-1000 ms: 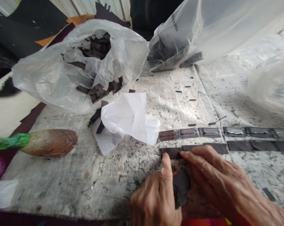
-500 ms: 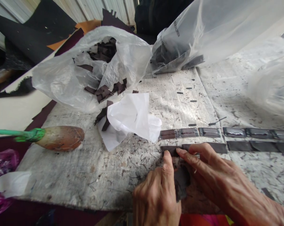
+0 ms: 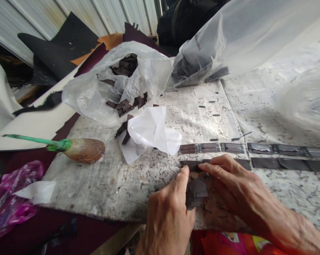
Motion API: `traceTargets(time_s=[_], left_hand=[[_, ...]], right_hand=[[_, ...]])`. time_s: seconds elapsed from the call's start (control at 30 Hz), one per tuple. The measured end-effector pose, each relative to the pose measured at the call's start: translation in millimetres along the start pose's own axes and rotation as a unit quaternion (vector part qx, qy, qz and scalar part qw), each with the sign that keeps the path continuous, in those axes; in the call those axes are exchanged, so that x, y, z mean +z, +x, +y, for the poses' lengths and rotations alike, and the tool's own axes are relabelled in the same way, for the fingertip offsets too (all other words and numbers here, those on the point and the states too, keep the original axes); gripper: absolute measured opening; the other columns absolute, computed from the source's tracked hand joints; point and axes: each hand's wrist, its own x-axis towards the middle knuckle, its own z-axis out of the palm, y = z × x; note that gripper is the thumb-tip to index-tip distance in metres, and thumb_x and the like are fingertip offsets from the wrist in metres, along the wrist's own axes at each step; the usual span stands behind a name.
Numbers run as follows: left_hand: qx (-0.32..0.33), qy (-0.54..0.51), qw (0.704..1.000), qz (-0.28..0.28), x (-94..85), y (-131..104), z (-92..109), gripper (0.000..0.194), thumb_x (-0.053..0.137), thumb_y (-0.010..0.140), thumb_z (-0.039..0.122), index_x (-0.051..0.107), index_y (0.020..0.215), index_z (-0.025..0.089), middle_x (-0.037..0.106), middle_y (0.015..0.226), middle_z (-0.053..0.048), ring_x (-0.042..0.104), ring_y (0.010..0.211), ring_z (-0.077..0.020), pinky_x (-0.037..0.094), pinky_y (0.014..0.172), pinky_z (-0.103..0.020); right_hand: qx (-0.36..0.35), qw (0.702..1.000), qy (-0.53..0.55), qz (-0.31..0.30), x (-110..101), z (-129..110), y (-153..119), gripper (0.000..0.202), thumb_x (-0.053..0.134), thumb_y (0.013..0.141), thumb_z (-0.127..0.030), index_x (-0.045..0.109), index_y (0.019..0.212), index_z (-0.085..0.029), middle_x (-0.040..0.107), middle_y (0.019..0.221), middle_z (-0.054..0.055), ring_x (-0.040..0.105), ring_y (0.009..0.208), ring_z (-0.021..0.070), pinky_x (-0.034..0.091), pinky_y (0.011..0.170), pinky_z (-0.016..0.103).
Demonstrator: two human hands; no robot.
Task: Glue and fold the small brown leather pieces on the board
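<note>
Between my hands, a dark leather piece (image 3: 190, 165) lies flat at the left end of a row of similar pieces (image 3: 266, 163). My left hand (image 3: 166, 209) holds it down with an extended index fingertip, the other fingers curled under. At its right end, the fingers of my right hand (image 3: 236, 187) press it against the work surface. Part of the row is hidden under this hand. Just beyond runs a second row of stitched rectangular pieces (image 3: 209, 147). Below the fingers, a small heap of dark pieces (image 3: 199, 189) shows between my hands.
A brush-like tool (image 3: 87, 150) with a green handle lies at left on the thread-strewn cloth (image 3: 117, 198). Crumpled white sheet (image 3: 149, 127) material sits centrally. Behind it stand an open plastic bag (image 3: 157, 67) of dark scraps and a clear bag (image 3: 245, 39).
The view has shifted, showing more of the left side and the back wall. My hands keep pressing the same piece, and the dark heap between them shows more fully.
</note>
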Motion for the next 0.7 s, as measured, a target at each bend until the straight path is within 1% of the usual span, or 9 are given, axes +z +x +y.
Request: traceTargets(time_s=[0.07,0.13,0.23,0.3,0.4,0.47,0.53,0.63,0.7], left_hand=[[-0.017,-0.008,1.000,-0.010,-1.1,0.3,-0.4,0.053,0.043,0.071,0.000,0.062,0.121,0.005,0.077,0.092,-0.013,0.075,0.069,-0.0271,0.063,0.060,-0.039],[-0.048,-0.043,0.998,-0.028,-3.4,1.7,-2.4,0.053,0.046,0.072,-0.001,0.064,0.121,0.010,0.077,0.097,-0.011,0.075,0.077,-0.0252,0.063,0.069,-0.037],[-0.103,-0.120,0.986,-0.053,-9.1,6.7,-6.8,0.049,0.050,0.074,-0.001,0.067,0.117,0.018,0.077,0.100,-0.005,0.074,0.088,-0.0196,0.060,0.078,-0.029],[-0.126,-0.157,0.978,-0.060,-13.0,11.6,-9.0,0.043,0.051,0.077,0.001,0.068,0.112,0.020,0.077,0.097,-0.002,0.073,0.089,-0.0167,0.059,0.077,-0.024],[-0.138,-0.177,0.972,-0.069,-18.0,18.6,-10.1,0.037,0.051,0.080,0.003,0.069,0.108,0.022,0.077,0.089,-0.001,0.073,0.085,-0.0153,0.057,0.074,-0.022],[-0.147,-0.177,0.970,-0.078,-20.7,21.2,-10.2,0.031,0.051,0.082,0.006,0.070,0.101,0.021,0.075,0.079,0.000,0.072,0.076,-0.0150,0.055,0.067,-0.022],[-0.159,-0.171,0.969,-0.082,-22.8,21.0,-10.5,0.022,0.051,0.084,0.010,0.069,0.091,0.019,0.071,0.068,0.001,0.069,0.063,-0.0145,0.053,0.057,-0.021],[-0.159,-0.148,0.975,-0.053,-22.9,16.2,-11.6,0.018,0.050,0.086,0.012,0.068,0.086,0.018,0.070,0.064,0.001,0.067,0.058,-0.0146,0.052,0.054,-0.020],[-0.127,-0.117,0.985,-0.023,-20.0,11.5,-12.4,0.027,0.048,0.083,0.006,0.068,0.098,0.018,0.075,0.075,-0.001,0.072,0.068,-0.0164,0.056,0.062,-0.022]], right_hand=[[-0.025,1.000,-0.015,-0.011,-0.2,-0.2,-0.7,0.036,0.035,0.087,-0.004,0.059,0.112,-0.015,0.062,0.095,0.010,0.069,0.059,0.0143,0.059,0.049,0.026],[-0.044,0.998,-0.037,0.001,-0.3,-0.8,-0.2,0.034,0.036,0.087,-0.004,0.060,0.110,-0.013,0.063,0.093,0.011,0.071,0.063,0.0172,0.061,0.052,0.029],[-0.030,0.998,-0.055,0.015,1.0,-1.9,0.7,0.034,0.036,0.088,-0.006,0.060,0.111,-0.014,0.063,0.092,0.010,0.071,0.064,0.0174,0.059,0.050,0.028],[-0.015,0.998,-0.056,0.010,1.8,-2.2,1.3,0.034,0.037,0.088,-0.009,0.059,0.111,-0.017,0.064,0.093,0.009,0.069,0.063,0.0155,0.057,0.050,0.026],[-0.010,0.999,-0.044,0.009,-0.2,-1.3,4.6,0.031,0.038,0.089,-0.012,0.062,0.106,-0.020,0.064,0.088,0.006,0.068,0.065,0.0144,0.056,0.052,0.024],[-0.009,1.000,-0.017,0.019,-4.6,-0.4,8.4,0.028,0.040,0.090,-0.014,0.064,0.102,-0.020,0.065,0.083,0.005,0.068,0.067,0.0145,0.055,0.056,0.024],[0.003,0.999,0.024,0.043,-10.1,0.4,11.2,0.023,0.044,0.091,-0.017,0.065,0.100,-0.020,0.064,0.077,0.003,0.065,0.062,0.0133,0.052,0.053,0.023],[0.060,0.991,0.085,0.084,-16.3,1.4,9.8,0.020,0.048,0.093,-0.024,0.066,0.100,-0.020,0.057,0.064,-0.003,0.055,0.047,0.0102,0.043,0.041,0.019],[0.080,0.986,0.102,0.102,-17.4,2.3,5.4,0.018,0.048,0.094,-0.025,0.065,0.099,-0.022,0.056,0.062,-0.005,0.054,0.046,0.0096,0.043,0.041,0.019]])
